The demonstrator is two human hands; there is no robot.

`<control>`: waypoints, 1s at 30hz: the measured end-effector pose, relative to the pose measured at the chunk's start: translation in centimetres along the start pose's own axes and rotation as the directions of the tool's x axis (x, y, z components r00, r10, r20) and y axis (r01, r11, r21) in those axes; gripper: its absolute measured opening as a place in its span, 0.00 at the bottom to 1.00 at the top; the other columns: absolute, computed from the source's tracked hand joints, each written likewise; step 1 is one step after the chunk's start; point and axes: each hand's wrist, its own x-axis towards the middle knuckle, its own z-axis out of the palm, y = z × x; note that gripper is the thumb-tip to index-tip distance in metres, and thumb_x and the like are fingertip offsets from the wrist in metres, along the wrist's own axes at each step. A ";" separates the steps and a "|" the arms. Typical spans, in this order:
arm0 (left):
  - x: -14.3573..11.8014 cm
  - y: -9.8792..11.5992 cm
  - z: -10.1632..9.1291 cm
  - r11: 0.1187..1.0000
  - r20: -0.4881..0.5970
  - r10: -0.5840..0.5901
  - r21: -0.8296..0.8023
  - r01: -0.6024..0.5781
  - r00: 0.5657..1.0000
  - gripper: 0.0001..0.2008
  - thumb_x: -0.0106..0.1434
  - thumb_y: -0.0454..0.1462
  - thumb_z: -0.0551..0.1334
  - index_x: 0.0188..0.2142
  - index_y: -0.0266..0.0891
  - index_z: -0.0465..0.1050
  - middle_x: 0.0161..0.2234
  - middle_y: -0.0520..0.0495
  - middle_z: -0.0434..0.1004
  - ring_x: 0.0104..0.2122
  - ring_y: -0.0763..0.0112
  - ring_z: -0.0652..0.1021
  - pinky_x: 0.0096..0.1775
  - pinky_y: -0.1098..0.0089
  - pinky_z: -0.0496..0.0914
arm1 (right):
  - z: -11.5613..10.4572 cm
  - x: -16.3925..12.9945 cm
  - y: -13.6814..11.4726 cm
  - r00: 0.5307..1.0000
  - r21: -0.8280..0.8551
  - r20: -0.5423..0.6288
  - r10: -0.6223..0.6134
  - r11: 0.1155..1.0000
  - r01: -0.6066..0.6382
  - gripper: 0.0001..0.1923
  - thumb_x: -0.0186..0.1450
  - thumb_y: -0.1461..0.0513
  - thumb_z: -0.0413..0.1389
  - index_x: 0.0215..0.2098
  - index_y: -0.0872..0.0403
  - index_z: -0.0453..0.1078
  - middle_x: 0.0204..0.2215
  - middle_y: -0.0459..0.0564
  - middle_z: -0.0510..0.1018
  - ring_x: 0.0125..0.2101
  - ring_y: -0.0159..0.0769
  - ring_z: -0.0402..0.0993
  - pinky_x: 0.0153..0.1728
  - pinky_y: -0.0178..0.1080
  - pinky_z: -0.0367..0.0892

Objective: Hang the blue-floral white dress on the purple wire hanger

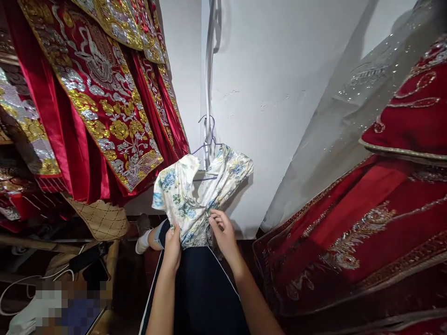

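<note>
Near the bottom of the view, two bare forearms rise toward a floral garment (195, 195). Left hand (172, 247) has its fingers curled and pressed together around the lower left part of the white cloth with blue flowers. Right hand (223, 235) pinches a fold of the same cloth with the fingertips (213, 215), just at the middle of the garment. Between the arms and below the hands lies a dark navy cloth (202, 288) with a thin white edge; whether it is part of the same garment, I cannot tell.

Floral garment hangs on a thin wire hanger (206, 139), and the hook of the hanger sits on a grey strip (210, 70) that runs up the white wall (272, 93). Just left of the left hand, a foot in a white sock (143, 242) shows.

Further to the left, red robes with gold and silver embroidery (94, 93) hang in a row, and under them a beige quilted piece (101, 218) is seen. Lower left there are white cables (21, 284) and a blurred area. On the right side, more red embroidered cloth (366, 232) hangs close, and behind it a grey sheer fabric with sparkles (349, 102) leans across the wall.
</note>
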 end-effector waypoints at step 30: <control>-4.0 -1.1 6.4 0.572 0.399 0.317 0.643 -0.509 0.860 0.08 0.68 0.39 0.53 0.44 0.43 0.68 0.40 0.43 0.75 0.40 0.59 0.76 0.43 0.63 0.69 | -1.5 0.9 -5.3 0.892 0.251 0.358 0.277 0.891 -0.378 0.12 0.64 0.60 0.51 0.24 0.54 0.70 0.13 0.41 0.67 0.15 0.28 0.60 0.20 0.33 0.54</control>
